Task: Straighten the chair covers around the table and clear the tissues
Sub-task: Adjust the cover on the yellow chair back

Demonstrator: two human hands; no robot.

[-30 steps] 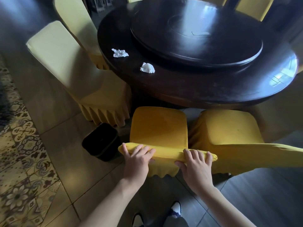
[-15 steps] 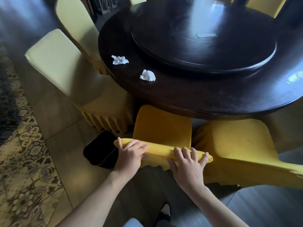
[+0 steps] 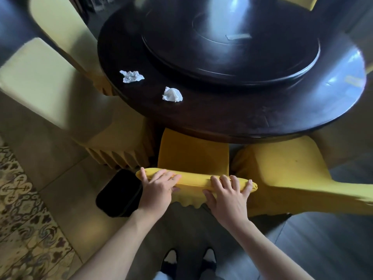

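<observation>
**Both hands on the top edge of the yellow chair cover**

The left hand (image 3: 156, 190) and the right hand (image 3: 228, 196) lie side by side along the top edge of the nearest chair's yellow cover (image 3: 193, 158) — fingers draped over the front, thumbs behind. That chair's seat reaches just under the rim of the round dark table (image 3: 242, 118). Two crumpled white tissues sit on the tabletop near its left edge, apart from each other — the flatter tissue (image 3: 131, 76) farther away, the balled tissue (image 3: 172, 94) nearer. A black bin (image 3: 119, 194) stands on the floor just left of the chair. More yellow-covered chairs flank it — one to the right (image 3: 282, 168), a paler one to the left (image 3: 50, 87).
</observation>
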